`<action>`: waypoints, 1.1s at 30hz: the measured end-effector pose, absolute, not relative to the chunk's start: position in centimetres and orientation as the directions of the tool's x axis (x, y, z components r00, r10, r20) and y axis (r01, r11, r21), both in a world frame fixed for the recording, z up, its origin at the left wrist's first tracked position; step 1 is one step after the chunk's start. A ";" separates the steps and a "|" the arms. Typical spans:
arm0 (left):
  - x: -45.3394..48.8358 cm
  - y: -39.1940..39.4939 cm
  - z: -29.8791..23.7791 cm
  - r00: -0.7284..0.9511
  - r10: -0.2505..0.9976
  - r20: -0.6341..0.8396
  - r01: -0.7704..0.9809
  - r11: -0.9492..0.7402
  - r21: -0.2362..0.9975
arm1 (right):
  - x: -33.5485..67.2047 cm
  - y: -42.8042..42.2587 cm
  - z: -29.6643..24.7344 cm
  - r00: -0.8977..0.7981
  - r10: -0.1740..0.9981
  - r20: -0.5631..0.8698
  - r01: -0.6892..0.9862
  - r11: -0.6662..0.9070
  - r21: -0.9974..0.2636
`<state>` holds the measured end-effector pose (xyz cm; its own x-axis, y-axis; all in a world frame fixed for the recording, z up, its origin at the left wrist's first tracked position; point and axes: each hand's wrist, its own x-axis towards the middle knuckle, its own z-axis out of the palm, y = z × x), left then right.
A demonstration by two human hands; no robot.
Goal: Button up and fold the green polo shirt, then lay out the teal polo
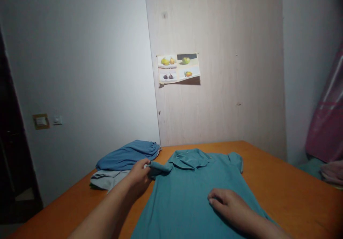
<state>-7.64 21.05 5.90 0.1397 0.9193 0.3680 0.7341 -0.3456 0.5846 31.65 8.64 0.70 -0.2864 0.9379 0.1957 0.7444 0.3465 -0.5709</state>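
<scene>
A teal polo shirt lies flat on the orange table, collar toward the wall. My left hand pinches the shirt's left sleeve, which is bunched and folded inward toward the collar. My right hand rests palm down on the shirt's middle, fingers together and stretched flat, holding nothing.
A folded blue garment sits on a folded grey one at the table's far left corner. A fruit picture hangs on the wooden wall panel. Pink cloth hangs at the right edge. A dark doorway is at the left.
</scene>
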 end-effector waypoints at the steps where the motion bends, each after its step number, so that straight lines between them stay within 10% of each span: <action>1: -7.7 21.5 6.6 0.089 0.922 0.377 0.691 -0.329 0.643 | 31.6 8.6 0.6 -0.280 0.939 0.198 0.744 0.343 -0.573; 6: -9.8 23.6 9.6 -0.374 0.812 0.449 0.722 -0.049 0.690 | 31.7 8.6 0.5 -0.276 0.943 0.183 0.749 0.331 -0.574; 15: -12.2 21.5 6.6 -0.512 0.789 0.340 0.807 0.307 0.504 | 31.6 8.2 1.0 -0.287 0.944 0.161 0.761 0.327 -0.560; 20: -6.2 19.5 6.6 -0.147 0.857 0.494 0.981 0.063 0.183 | 31.1 7.4 1.8 -0.255 0.954 0.155 0.808 0.299 -0.508; 25: -2.2 18.5 3.4 0.281 0.914 0.294 0.903 -0.355 0.240 | 30.2 5.9 1.8 -0.228 0.960 0.161 0.834 0.278 -0.477; 33: -3.9 19.4 1.4 0.336 0.920 0.201 0.882 -0.383 0.275 | 30.7 4.8 2.7 -0.294 0.945 0.146 0.633 0.307 -0.711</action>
<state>-3.88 19.39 1.39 0.3364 0.9200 0.2011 0.8821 -0.3826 0.2747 30.70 4.78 2.71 -0.2941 0.9445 0.1461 0.6325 0.3069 -0.7111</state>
